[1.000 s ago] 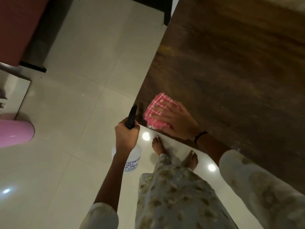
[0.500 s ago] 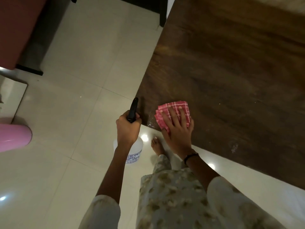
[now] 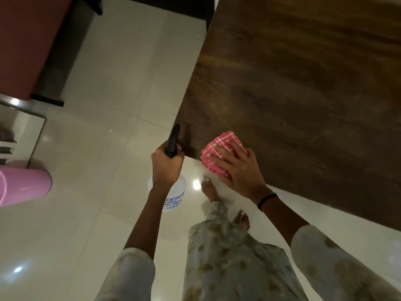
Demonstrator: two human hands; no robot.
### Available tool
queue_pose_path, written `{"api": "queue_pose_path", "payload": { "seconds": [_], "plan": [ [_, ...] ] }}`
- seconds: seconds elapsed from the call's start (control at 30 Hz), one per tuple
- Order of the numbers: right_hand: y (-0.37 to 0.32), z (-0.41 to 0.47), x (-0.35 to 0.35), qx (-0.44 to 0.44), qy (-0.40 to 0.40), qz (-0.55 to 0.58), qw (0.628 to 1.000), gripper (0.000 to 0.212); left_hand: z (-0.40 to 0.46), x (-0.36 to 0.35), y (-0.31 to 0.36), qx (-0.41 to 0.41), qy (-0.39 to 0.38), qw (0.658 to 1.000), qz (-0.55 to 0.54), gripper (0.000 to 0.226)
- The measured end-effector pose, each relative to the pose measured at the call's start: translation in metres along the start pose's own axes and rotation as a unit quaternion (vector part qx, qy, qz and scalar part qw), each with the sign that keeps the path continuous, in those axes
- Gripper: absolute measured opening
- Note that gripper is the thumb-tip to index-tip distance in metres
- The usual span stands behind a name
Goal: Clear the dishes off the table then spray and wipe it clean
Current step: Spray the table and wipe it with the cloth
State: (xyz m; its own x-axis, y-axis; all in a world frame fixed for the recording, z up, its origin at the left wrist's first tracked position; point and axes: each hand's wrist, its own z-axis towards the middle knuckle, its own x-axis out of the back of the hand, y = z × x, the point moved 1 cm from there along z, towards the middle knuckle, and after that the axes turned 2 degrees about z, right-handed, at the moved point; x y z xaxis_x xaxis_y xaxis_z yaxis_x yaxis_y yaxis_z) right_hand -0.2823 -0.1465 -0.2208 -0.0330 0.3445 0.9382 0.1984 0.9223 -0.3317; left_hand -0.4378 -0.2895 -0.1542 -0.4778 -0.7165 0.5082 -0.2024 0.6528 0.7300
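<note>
Pressing flat, the right hand [image 3: 238,170] is holding the pink cloth [image 3: 219,153] on the counter's [image 3: 303,83] near-left corner; the left hand [image 3: 166,168] is gripping the spray bottle [image 3: 173,192].

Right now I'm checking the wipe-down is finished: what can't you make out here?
- Table: far and right parts cut off by the frame edge, head view.
- Spray bottle: label too small; left hand hides its neck.
- Cloth: half covered by right hand.
</note>
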Motion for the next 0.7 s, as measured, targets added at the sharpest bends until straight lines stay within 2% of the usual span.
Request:
{"api": "queue_pose_path", "payload": {
  "seconds": [0.13, 0.27, 0.4, 0.47, 0.53, 0.63, 0.7],
  "plan": [
    [-0.013, -0.025, 0.003, -0.104, 0.032, 0.031, 0.994, 0.052, -0.006, 0.001, 0.006, -0.029, 0.005, 0.999, -0.014, 0.021],
    [-0.03, -0.028, 0.008, -0.1, 0.025, 0.048, 0.994, 0.054, -0.011, 0.004, 0.016, -0.047, 0.004, 0.997, -0.054, 0.02],
    [-0.03, -0.025, 0.024, -0.079, 0.065, 0.113, 0.988, 0.037, -0.01, 0.004, 0.03, -0.087, -0.011, 0.994, -0.064, 0.014],
    [-0.03, -0.023, 0.035, -0.11, 0.079, 0.182, 0.974, 0.039, -0.01, 0.005, 0.039, -0.125, -0.002, 0.99, -0.058, 0.016],
    [-0.033, -0.019, 0.045, -0.131, 0.128, 0.21, 0.96, 0.043, -0.008, 0.006, 0.047, -0.164, 0.013, 0.985, -0.058, 0.018],
    [-0.037, -0.004, 0.056, -0.171, 0.205, 0.259, 0.928, 0.037, -0.003, 0.007, 0.059, -0.217, 0.031, 0.974, -0.054, 0.023],
    [-0.039, 0.012, 0.056, -0.221, 0.226, 0.292, 0.903, 0.038, 0.002, 0.006, 0.064, -0.246, 0.032, 0.968, -0.047, 0.028]
  ]
}}
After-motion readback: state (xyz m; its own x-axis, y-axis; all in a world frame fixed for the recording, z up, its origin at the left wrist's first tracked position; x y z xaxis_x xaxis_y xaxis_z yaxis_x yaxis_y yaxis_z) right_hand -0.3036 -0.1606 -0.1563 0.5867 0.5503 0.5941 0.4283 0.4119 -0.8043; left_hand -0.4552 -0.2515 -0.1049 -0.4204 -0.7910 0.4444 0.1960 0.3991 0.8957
